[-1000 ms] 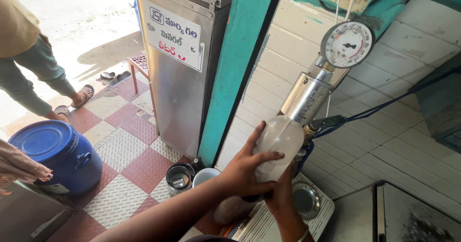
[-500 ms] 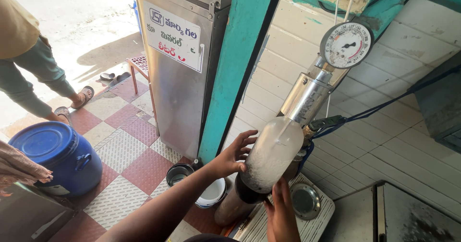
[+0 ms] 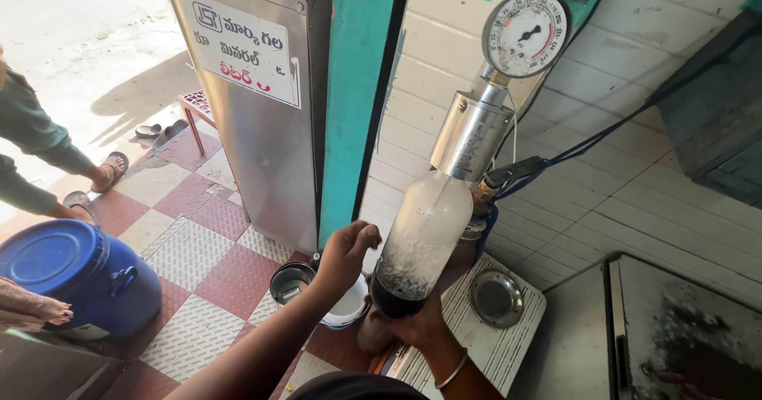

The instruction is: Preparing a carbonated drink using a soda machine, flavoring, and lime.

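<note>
From the head view I see the bottle (image 3: pixel 421 241) tilted — neck up into the steel filling head (image 3: pixel 470 136) below the round gauge (image 3: pixel 526 35), dark base down toward me. My right hand (image 3: pixel 417 327) is cupped under that base, grip clenched on it, above the ribbed worktop (image 3: pixel 484 352). My left hand (image 3: pixel 343 251) sits just left of the bottle, fingers curled, apparently holding nothing — apart from the glass. The right is the nearer one.
</note>
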